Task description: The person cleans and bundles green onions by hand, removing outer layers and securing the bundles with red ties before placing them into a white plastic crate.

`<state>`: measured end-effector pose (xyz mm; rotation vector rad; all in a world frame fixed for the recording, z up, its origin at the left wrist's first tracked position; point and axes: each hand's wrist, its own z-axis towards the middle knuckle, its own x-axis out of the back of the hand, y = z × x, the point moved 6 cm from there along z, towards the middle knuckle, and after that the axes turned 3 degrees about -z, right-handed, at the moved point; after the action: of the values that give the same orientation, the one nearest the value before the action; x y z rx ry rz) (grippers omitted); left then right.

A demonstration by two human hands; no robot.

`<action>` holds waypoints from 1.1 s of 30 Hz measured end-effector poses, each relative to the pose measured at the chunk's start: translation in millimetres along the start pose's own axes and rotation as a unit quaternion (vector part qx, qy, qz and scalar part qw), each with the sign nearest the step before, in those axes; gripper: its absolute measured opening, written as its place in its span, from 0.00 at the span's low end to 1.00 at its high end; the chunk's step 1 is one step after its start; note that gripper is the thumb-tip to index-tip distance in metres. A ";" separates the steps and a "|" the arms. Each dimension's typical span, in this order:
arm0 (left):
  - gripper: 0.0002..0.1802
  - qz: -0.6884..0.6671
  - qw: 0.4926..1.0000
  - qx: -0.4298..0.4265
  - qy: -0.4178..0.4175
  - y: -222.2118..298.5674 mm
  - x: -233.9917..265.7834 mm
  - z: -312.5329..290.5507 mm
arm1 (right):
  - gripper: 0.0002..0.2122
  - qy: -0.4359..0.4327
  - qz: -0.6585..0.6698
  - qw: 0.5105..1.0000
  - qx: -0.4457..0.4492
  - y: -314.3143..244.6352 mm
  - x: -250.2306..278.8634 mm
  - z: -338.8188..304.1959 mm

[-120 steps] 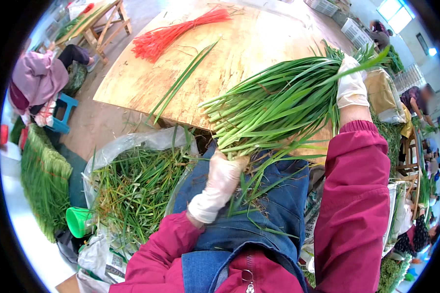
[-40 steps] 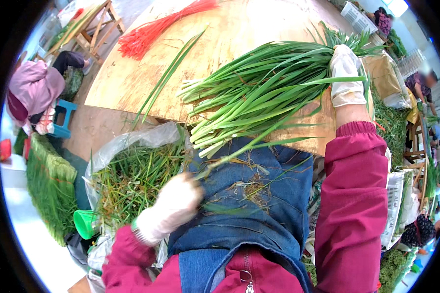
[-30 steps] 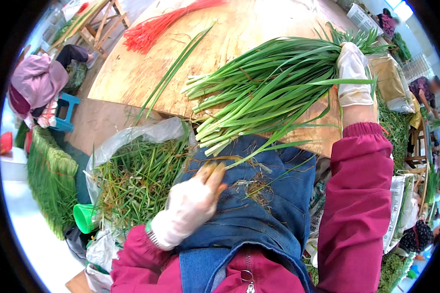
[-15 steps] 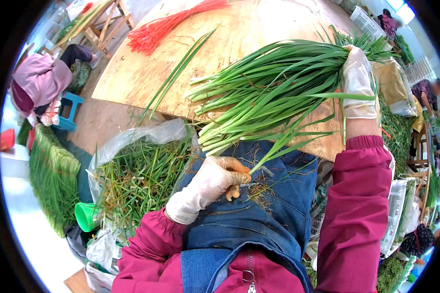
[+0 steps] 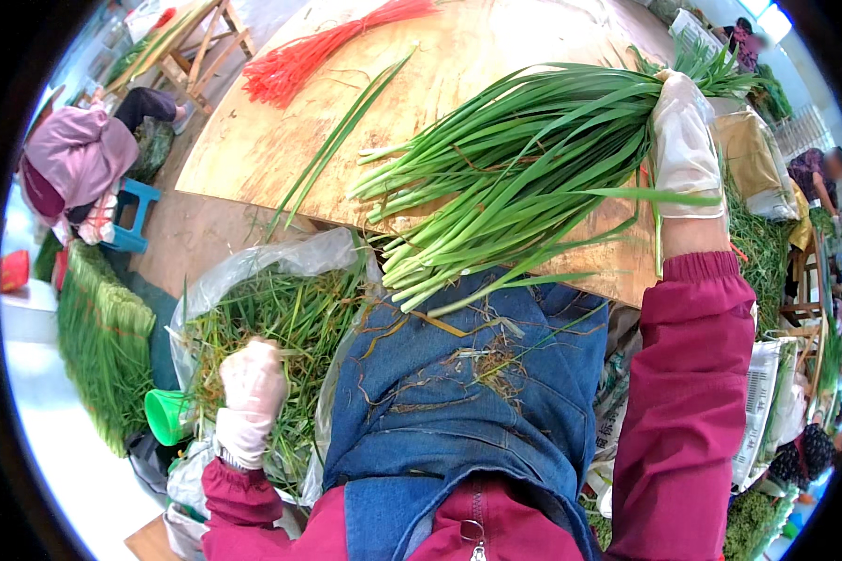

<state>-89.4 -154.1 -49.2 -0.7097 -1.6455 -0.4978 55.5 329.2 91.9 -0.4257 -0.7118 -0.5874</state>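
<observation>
My right hand (image 5: 686, 140), in a pale translucent glove, is closed round the leafy part of a bunch of garlic chives (image 5: 524, 159). The white stem ends point left, over the near edge of a wooden table (image 5: 281, 159). My left hand (image 5: 254, 381), gloved too, is over a clear plastic bag (image 5: 243, 266) full of green and brown leaf scraps (image 5: 299, 318). Its fingers look curled in, slightly blurred, and what they hold is hidden. Dry brown strands (image 5: 491, 365) lie on my blue denim apron (image 5: 412, 393).
Red ties (image 5: 299, 65) and a few loose leaves (image 5: 346, 140) lie on the table. At left are a standing chive bundle (image 5: 103, 337), a green cup (image 5: 166, 416), and a person (image 5: 79, 154) by a blue stool (image 5: 133, 215). More greens (image 5: 756, 262) and people are at right.
My left hand has moved from the stem ends over my lap, left and down to the scrap bag. The stalk it pinched now droops with the bunch. My right hand has risen slightly.
</observation>
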 end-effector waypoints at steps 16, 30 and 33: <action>0.15 -0.313 0.858 -0.348 0.212 103.0 95.5 16.9 | 0.11 -0.098 0.146 0.975 -0.140 33.6 -22.4 -7.9; 0.21 -0.184 0.879 -0.346 0.271 160.2 106.4 31.0 | 0.00 0.045 -0.079 0.993 0.071 18.6 -11.6 -11.2; 0.22 -0.190 0.828 -0.372 0.374 177.3 106.5 34.7 | 0.01 0.047 -0.081 0.993 0.074 18.4 -4.6 -12.5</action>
<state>-2.3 15.8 37.5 -0.6041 -0.7916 -1.5477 70.2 337.9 77.1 -0.2034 -0.6982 -0.6973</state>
